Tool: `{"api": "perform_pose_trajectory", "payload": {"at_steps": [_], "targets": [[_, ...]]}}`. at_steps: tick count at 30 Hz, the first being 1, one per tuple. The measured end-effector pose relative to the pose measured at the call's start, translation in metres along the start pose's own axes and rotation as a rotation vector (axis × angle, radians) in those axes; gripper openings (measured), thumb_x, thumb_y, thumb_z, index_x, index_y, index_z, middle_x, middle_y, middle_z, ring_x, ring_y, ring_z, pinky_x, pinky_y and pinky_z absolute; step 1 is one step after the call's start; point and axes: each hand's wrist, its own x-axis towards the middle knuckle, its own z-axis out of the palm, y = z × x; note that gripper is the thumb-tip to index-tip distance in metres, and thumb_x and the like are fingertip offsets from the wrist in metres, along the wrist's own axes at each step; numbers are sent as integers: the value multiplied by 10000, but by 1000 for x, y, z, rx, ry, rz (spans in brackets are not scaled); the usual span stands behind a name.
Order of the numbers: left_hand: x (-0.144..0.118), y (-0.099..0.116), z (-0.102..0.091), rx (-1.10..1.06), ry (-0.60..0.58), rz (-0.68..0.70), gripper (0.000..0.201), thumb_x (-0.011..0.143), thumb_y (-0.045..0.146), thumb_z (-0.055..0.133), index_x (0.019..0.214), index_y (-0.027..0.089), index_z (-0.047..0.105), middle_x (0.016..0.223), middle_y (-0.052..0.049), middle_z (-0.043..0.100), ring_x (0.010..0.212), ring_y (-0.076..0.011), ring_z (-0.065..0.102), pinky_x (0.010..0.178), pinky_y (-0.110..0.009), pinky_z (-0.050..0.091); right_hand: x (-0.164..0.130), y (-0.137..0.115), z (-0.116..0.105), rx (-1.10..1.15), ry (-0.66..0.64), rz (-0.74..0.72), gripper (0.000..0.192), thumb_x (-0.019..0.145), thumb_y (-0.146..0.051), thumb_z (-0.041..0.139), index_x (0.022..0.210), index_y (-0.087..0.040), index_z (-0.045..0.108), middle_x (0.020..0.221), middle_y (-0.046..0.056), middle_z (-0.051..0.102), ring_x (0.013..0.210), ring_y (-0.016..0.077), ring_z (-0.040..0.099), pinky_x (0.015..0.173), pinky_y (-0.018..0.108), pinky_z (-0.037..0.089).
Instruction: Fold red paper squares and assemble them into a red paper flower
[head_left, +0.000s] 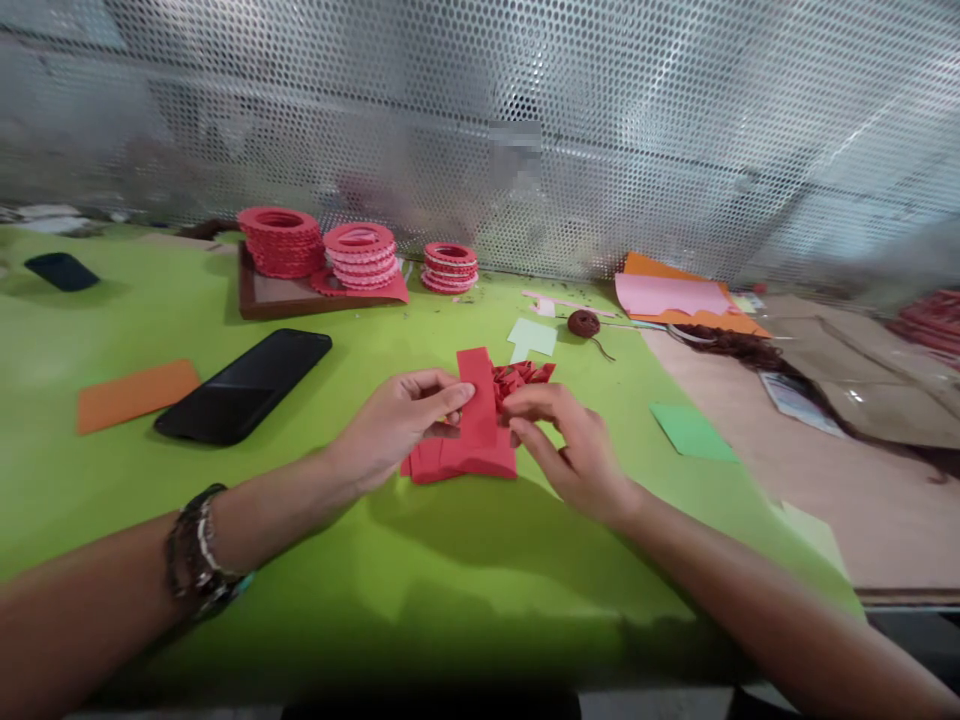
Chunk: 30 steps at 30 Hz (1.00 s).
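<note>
A flat red paper strip stands nearly upright between the thumb and fingers of my left hand. Just right of it, my right hand is curled, its thumb and fingertips close together near the strip's edge. Whatever those tips pinch, if anything, is hidden. Behind the right fingers lies a cluster of small folded red paper pieces, partly covered by the hand. Below both hands, a stack of red paper strips rests on the green table covering.
A black phone and an orange paper lie left. Behind stand stacks of red and pink rings, some on a brown tray. A brown yarn ball, green paper and coloured sheets are right. Perforated metal backs the table.
</note>
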Motion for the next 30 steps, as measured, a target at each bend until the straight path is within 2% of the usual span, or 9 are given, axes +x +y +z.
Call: {"api": "perform_pose_trajectory", "payload": {"at_steps": [2, 4, 8, 12, 14, 17, 21, 30], "targets": [[-1, 0, 1, -12, -26, -27, 159, 698, 257, 619, 582, 159, 570, 520, 77, 508, 473, -37, 457, 464, -134, 393, 0, 2, -3, -81, 52, -121, 173, 844, -101, 440, 988, -138, 526, 895, 80, 628, 788, 126, 586, 701, 245, 471], [-2, 0, 3, -8, -63, -49, 153, 706, 258, 609, 593, 158, 585, 528, 68, 519, 465, -41, 453, 455, -143, 389, 1, 2, -5, -139, 46, -212, 185, 823, -70, 487, 975, -149, 556, 894, 69, 649, 834, 126, 597, 747, 239, 477], [-4, 3, 4, 65, -121, -58, 136, 728, 247, 600, 629, 156, 621, 521, 57, 541, 431, -46, 430, 424, -157, 354, 2, -1, -9, -100, 29, -232, 123, 804, -78, 543, 876, -156, 605, 820, 40, 677, 781, 111, 618, 733, 212, 488], [-5, 9, -1, 309, -76, 144, 112, 741, 263, 596, 689, 170, 630, 576, 50, 575, 483, -64, 457, 465, -170, 356, 4, -4, -10, 11, -40, -230, 88, 817, -102, 531, 793, -135, 608, 757, 46, 667, 718, 104, 607, 677, 201, 482], [-7, 10, -2, 385, -55, 233, 125, 754, 266, 582, 687, 172, 631, 600, 44, 581, 511, -70, 465, 483, -174, 361, 4, -4, -9, 64, -39, -206, 95, 824, -140, 528, 758, -132, 595, 713, 44, 642, 669, 104, 585, 633, 207, 471], [-9, 9, -1, 391, -43, 277, 118, 762, 246, 568, 693, 175, 632, 592, 46, 574, 525, -76, 475, 502, -176, 373, 3, -4, -7, 124, 6, -87, 138, 832, -177, 508, 705, -148, 554, 637, 15, 580, 581, 92, 527, 548, 202, 437], [-11, 7, 4, 368, -63, 227, 114, 743, 184, 548, 648, 171, 610, 562, 54, 567, 521, -77, 494, 518, -176, 391, 2, -6, -4, 146, 62, 50, 173, 819, -155, 473, 647, -168, 489, 579, -21, 497, 509, 76, 443, 473, 188, 375], [-11, 5, 5, 410, -123, 171, 170, 778, 217, 506, 650, 165, 605, 540, 54, 576, 518, -80, 522, 527, -174, 403, 3, -8, -2, 37, 53, 69, 199, 769, -115, 491, 581, -163, 446, 527, -38, 460, 475, 61, 402, 454, 175, 335]]}}
